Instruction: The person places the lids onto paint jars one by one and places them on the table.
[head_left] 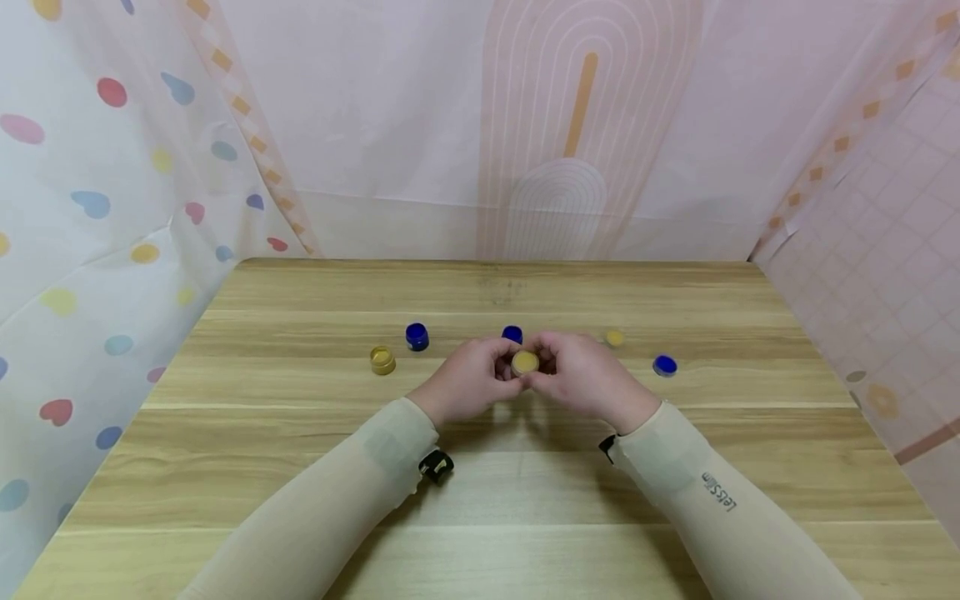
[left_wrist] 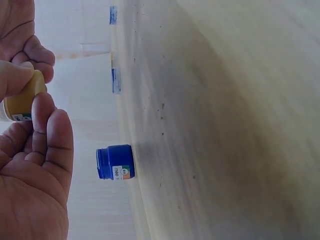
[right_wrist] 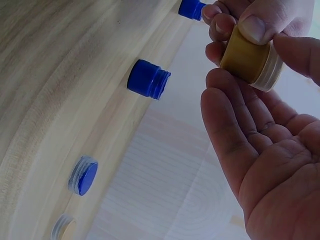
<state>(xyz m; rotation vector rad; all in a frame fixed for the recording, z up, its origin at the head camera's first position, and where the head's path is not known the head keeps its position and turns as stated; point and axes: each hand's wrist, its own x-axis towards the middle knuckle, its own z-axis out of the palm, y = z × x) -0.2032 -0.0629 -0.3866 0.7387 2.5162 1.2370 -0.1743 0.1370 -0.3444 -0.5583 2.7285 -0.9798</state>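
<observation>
Both hands meet over the middle of the table around a small yellow paint jar. It is raised off the wood, with a clear-rimmed lid at its mouth. My left hand grips the jar's yellow body, its thumb pressed on the side. My right hand holds the lid end between thumb and fingers. Just behind the hands stands a blue jar, partly hidden by them. Left of it are another blue jar and a lidless yellow jar.
To the right of the hands lie a yellow lid and a blue lid. The wooden table reaches back to a patterned cloth. Cloth also hangs along both sides.
</observation>
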